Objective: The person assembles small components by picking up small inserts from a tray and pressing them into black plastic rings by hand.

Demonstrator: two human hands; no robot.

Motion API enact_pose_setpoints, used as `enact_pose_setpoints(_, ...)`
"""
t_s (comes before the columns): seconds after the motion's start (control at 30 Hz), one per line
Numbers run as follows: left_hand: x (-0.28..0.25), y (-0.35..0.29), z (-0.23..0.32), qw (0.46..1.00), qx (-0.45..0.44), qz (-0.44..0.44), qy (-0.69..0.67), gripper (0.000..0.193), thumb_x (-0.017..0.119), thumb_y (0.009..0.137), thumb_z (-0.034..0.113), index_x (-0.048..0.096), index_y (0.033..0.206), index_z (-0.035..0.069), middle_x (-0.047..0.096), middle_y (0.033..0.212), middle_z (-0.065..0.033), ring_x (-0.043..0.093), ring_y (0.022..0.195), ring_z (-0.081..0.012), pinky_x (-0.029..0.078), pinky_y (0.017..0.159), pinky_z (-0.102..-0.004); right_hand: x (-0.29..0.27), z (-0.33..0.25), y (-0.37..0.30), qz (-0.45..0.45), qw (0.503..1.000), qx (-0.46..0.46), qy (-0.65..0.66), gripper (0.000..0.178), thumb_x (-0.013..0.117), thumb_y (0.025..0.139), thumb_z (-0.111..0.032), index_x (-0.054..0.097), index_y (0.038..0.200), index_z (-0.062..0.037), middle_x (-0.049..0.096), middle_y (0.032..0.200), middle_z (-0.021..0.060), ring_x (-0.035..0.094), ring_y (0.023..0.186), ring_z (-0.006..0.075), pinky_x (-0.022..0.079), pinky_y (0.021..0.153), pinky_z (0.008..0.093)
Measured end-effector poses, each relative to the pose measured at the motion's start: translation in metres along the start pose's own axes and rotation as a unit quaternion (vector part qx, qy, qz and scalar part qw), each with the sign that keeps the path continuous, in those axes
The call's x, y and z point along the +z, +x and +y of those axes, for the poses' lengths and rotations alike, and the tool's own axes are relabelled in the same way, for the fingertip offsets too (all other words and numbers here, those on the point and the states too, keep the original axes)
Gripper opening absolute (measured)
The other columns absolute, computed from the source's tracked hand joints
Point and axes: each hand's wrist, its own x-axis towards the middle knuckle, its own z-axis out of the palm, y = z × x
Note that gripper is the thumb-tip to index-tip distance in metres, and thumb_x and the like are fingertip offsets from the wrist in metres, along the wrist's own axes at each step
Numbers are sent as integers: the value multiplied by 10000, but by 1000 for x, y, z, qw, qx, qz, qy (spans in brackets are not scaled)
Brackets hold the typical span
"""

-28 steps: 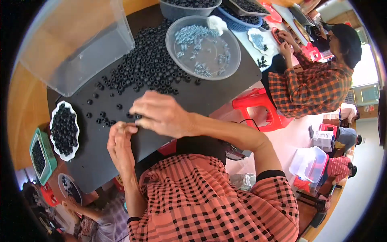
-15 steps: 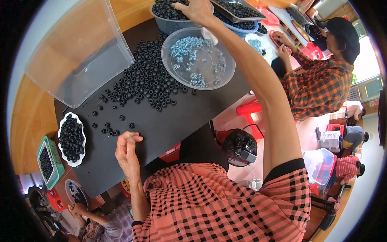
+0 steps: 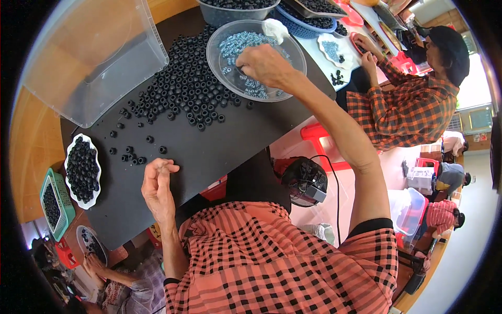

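Note:
My left hand (image 3: 158, 188) hovers at the table's near edge, thumb and fingers pinched together. Whatever it holds, if anything, is too small to make out. Over a round clear tub (image 3: 299, 52) of small silvery-blue coil-like pieces (image 3: 246, 44), my right hand (image 3: 265, 65) is curled closed, its fingertips turned down and partly hidden. To the left of that tub spreads a heap of small black ring-shaped parts (image 3: 180, 89). Several loose black parts (image 3: 135, 157) lie between the heap and my left hand.
A large clear bin (image 3: 99, 63) stands at the far left. Nearer is a white scalloped dish (image 3: 98, 183) of black parts, beside a green basket (image 3: 65, 220). A grey-blue tub (image 3: 240, 15) sits at the back. A co-worker in a checked shirt (image 3: 418, 110) works at the right.
My right hand has come back from the tub of black parts to the round clear tub. My left hand stays pinched near the table edge. The whole view has shifted slightly.

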Motion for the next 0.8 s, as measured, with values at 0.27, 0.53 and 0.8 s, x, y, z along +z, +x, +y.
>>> enact_pose_setpoints(0.27, -5, -5, 6, 1000, -10, 2, 24, 135, 504, 972, 95, 609, 1022, 26, 640, 880, -55, 584, 868, -99, 427, 797, -235, -3, -25, 14, 62, 990, 62, 107, 131, 637, 748, -87, 696, 850, -29, 634, 656, 76, 608, 593, 158, 484, 575, 291)
enact_pose_setpoints(0.53, -4, -1, 13, 997, -72, -9, 17, 136, 507, 953, 55, 621, 1015, 13, 646, 875, -20, 577, 829, -66, 426, 737, -195, 13, -148, 29, -41, 891, 158, 423, 107, 656, 772, -61, 708, 852, -12, 641, 710, 4, 549, 616, 34, 439, 555, 206)
enact_pose_setpoints(0.8, -47, 32, 27, 978, 81, 7, 194, 128, 524, 878, 6, 611, 966, -27, 621, 859, -75, 596, 831, -167, 465, 772, -284, 82, -186, 13, -33, 867, 87, 489, 106, 647, 771, 54, 655, 865, 4, 626, 908, 32, 564, 711, 38, 459, 631, 198)
